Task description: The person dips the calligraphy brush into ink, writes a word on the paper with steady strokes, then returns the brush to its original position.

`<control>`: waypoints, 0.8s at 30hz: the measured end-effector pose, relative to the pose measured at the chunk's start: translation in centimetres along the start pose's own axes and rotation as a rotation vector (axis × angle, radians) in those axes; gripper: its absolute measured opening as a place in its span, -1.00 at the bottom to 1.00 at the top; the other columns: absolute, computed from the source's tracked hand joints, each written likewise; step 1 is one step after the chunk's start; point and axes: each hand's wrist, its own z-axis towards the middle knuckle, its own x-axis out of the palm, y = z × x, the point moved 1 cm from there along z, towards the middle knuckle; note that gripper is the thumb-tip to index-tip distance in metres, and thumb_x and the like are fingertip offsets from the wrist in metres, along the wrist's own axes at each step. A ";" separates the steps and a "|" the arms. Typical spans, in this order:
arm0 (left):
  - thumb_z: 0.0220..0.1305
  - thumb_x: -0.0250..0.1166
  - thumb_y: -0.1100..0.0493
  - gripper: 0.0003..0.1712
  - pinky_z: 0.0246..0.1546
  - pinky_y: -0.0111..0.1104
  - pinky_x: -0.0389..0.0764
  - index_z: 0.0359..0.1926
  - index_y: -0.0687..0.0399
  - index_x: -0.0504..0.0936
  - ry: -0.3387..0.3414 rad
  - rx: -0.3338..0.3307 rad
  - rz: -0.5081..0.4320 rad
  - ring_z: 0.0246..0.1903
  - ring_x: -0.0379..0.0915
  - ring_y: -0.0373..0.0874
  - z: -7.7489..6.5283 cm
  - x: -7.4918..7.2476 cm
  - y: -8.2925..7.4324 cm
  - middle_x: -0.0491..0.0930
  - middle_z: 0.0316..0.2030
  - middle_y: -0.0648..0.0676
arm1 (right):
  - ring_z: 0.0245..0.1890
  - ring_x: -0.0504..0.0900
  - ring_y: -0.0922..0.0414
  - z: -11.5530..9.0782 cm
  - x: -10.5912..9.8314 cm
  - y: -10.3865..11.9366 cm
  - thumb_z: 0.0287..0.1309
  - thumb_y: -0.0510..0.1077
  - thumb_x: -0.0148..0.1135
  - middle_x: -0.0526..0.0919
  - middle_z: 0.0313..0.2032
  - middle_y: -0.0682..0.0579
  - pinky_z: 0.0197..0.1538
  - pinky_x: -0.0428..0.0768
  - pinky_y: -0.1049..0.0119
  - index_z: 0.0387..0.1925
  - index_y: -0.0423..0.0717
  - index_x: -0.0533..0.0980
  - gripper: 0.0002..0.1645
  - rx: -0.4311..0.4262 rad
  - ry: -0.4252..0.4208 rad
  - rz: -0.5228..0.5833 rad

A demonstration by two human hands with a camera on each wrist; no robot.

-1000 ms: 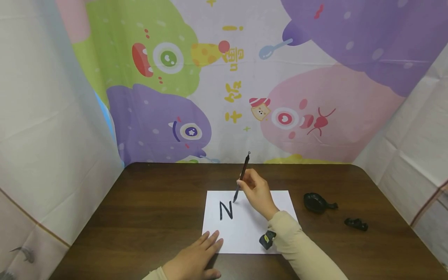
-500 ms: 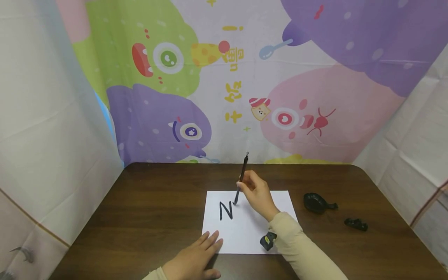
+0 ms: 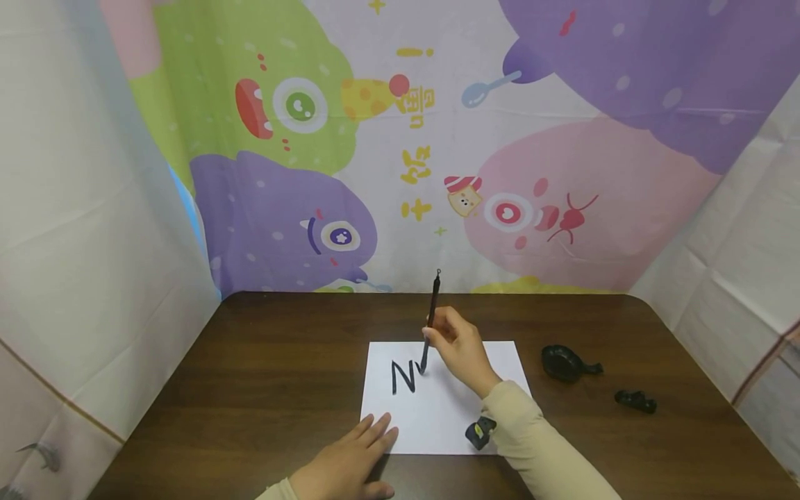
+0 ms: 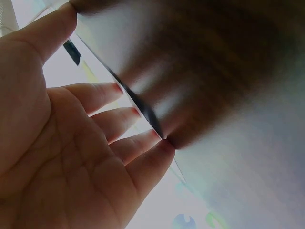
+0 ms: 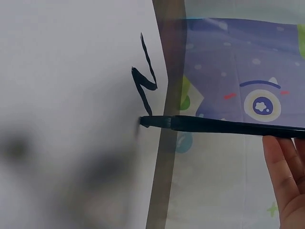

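My right hand (image 3: 459, 344) pinches a dark writing brush (image 3: 433, 305) partway down its handle, with the brush nearly upright. Its dark tip touches the white paper (image 3: 431, 423) just right of a black painted N (image 3: 403, 376). A short fresh stroke shows at the tip in the head view. From the right wrist, the bristles of the brush (image 5: 209, 124) meet the paper beside the inked letter (image 5: 145, 81), and some fingers (image 5: 281, 164) show behind the handle. My left hand (image 3: 346, 458) lies with fingers extended, fingertips on the paper's lower left corner.
Right of the paper, a black shallow dish with a handle (image 3: 562, 362) sits on the brown table (image 3: 250, 389). Beyond it lies a small black bumpy object (image 3: 635, 401). A black wrist device (image 3: 480, 433) hangs by the right cuff. A cartoon curtain (image 3: 412, 250) stands behind.
My right hand moves the brush tip slightly down and right over the paper, leaving a short dark stroke beside the N. The handle turns more upright. My left hand stays in place.
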 end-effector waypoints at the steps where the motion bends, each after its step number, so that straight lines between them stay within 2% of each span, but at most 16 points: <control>1: 0.13 0.30 -0.33 -0.06 0.19 0.03 0.52 0.43 0.00 0.32 0.003 -0.004 -0.002 0.40 0.21 0.23 0.0 0.0 0.0 0.24 0.45 0.14 | -0.31 0.73 -0.01 0.0 -0.1 0.6 0.16 -0.32 0.31 0.70 -0.35 -0.14 -0.23 0.71 0.38 -0.16 -0.26 0.50 -0.78 0.007 0.004 0.001; 5: 0.13 0.30 -0.34 -0.06 0.18 0.04 0.52 0.43 -0.02 0.31 0.010 -0.009 -0.003 0.40 0.20 0.23 0.1 0.1 0.0 0.24 0.46 0.13 | -0.34 0.72 -0.16 -0.1 -0.3 1.9 0.14 -0.41 0.29 0.67 -0.36 -0.26 -0.29 0.70 0.41 -0.16 -0.35 0.48 -0.78 0.035 0.020 0.005; 7: 0.13 0.30 -0.34 -0.06 0.18 0.04 0.52 0.43 -0.01 0.32 0.006 -0.006 -0.003 0.40 0.21 0.24 0.1 0.1 0.1 0.24 0.45 0.14 | -0.36 0.72 -0.16 -0.1 -0.1 1.1 0.13 -0.41 0.29 0.66 -0.36 -0.27 -0.31 0.69 0.44 -0.16 -0.33 0.48 -0.77 0.039 0.021 0.008; 11: 0.14 0.30 -0.34 -0.07 0.18 0.04 0.52 0.43 -0.01 0.32 0.003 -0.004 0.000 0.39 0.21 0.23 0.1 0.2 0.1 0.24 0.45 0.14 | -0.39 0.73 -0.12 -0.2 0.1 -0.5 0.14 -0.35 0.32 0.66 -0.36 -0.22 -0.33 0.69 0.43 -0.13 -0.28 0.50 -0.74 0.027 0.014 0.013; 24: 0.14 0.29 -0.34 -0.06 0.15 0.07 0.53 0.42 0.02 0.32 -0.003 0.007 -0.004 0.39 0.21 0.25 0.0 0.0 0.0 0.25 0.45 0.16 | -0.40 0.73 0.00 -0.5 -0.4 -0.5 0.17 -0.27 0.33 0.67 -0.37 -0.10 -0.34 0.69 0.43 -0.14 -0.22 0.50 -0.76 -0.023 0.040 0.029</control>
